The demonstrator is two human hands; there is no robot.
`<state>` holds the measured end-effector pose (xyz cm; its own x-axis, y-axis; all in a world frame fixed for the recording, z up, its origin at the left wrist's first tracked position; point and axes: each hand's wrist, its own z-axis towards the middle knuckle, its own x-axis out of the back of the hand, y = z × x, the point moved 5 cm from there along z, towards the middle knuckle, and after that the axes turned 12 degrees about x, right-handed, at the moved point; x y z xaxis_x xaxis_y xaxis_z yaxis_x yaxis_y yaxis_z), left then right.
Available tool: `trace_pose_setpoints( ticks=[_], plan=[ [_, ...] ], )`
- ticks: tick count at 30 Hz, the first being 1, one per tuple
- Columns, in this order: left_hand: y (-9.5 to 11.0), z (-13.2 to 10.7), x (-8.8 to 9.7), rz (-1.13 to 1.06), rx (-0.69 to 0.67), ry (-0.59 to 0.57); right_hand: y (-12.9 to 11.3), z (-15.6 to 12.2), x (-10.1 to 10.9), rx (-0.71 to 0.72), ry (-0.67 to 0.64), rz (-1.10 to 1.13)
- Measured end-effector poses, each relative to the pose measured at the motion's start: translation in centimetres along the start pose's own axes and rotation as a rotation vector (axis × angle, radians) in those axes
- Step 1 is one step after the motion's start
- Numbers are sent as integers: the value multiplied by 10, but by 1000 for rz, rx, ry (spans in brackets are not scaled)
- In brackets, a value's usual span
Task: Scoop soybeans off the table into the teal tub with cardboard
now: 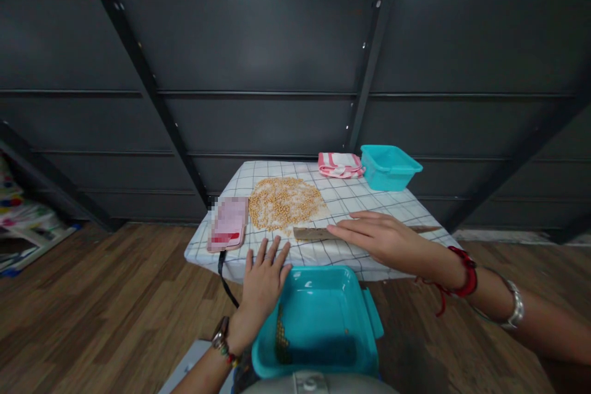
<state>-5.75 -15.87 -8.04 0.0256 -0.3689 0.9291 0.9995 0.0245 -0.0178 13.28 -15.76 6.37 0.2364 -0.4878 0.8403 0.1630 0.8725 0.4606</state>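
Teal tub [318, 320] under table edge [323, 257]; left hand [261, 286] beside.

Phone [227, 223] screen blurred out, nothing readable; wooden strip [310, 233] mid-section hidden under right hand [381, 239], only its ends show; near tub [318, 314] bottom rim covered by grey obj [314, 383], itself cut by frame edge; colourful stuff [18, 221] at left cut off, can't ID.
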Motion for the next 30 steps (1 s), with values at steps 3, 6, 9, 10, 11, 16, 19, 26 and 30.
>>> trace_pose_setpoints(
  ticks=[3,6,9,10,11,16,19,26,30],
  plan=[
    [-1,0,0,3,0,-7,-1,0,0,-11,2,-6],
    [-2,0,-1,8,5,-16,-2,1,0,-3,-10,-6],
    [-3,-1,-1,3,12,-10,-4,3,2,14,3,-3],
    [-4,-1,-1,1,12,-9,-4,4,3,15,11,0],
    [-4,-1,0,-1,11,-8,-5,4,5,15,17,3],
    [-3,-1,0,-19,11,2,-6,5,11,20,19,9],
    [-3,-1,1,-6,19,-13,-6,4,12,32,23,9],
    [-2,0,3,11,20,-40,-12,3,12,86,-9,26],
    [-2,0,1,0,10,-19,-15,3,14,91,-17,45]
  ],
)
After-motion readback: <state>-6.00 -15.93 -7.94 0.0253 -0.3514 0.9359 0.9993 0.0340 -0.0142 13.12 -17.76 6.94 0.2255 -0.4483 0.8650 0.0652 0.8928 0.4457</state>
